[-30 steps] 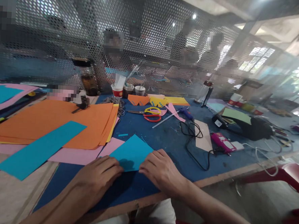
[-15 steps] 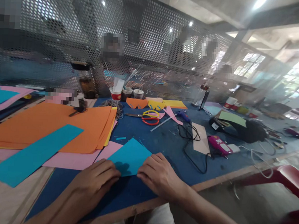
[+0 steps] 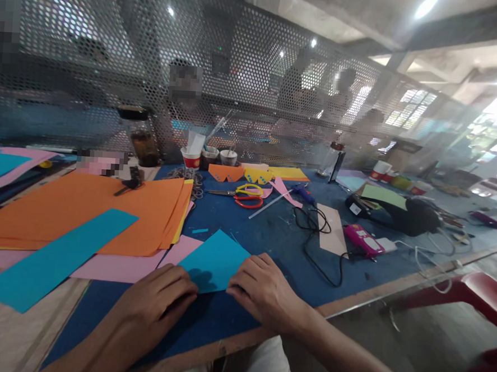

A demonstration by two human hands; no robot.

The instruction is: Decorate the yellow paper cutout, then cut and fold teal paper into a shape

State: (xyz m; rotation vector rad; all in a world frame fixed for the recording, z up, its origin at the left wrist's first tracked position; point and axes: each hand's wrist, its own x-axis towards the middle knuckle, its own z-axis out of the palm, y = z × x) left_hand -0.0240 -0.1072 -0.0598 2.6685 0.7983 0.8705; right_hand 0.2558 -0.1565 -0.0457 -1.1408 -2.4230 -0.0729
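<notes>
A piece of blue paper (image 3: 218, 257) lies on the dark blue table top, one corner pointing away from me. At its left corner my left hand (image 3: 164, 293) has its fingers closed on the edge. My right hand (image 3: 263, 291) pinches the opposite corner, fingers curled and the thumb beneath. Both fingertips partly hide the paper's near edge. To the left, a long blue paper strip (image 3: 62, 259) rests across a stack of orange paper (image 3: 91, 210), with pink paper (image 3: 113, 265) under the stack.
Beyond the paper lie scissors (image 3: 248, 196) with red and yellow handles, a glue gun (image 3: 305, 193) and its black cord. Orange and yellow cut-outs (image 3: 226, 172), paper cups (image 3: 191, 158) and a jar (image 3: 144, 140) stand before a perforated metal screen (image 3: 247, 68). People sit behind it.
The view has shifted very slightly. Both hands keep their hold on the blue paper, and nothing else has visibly moved.
</notes>
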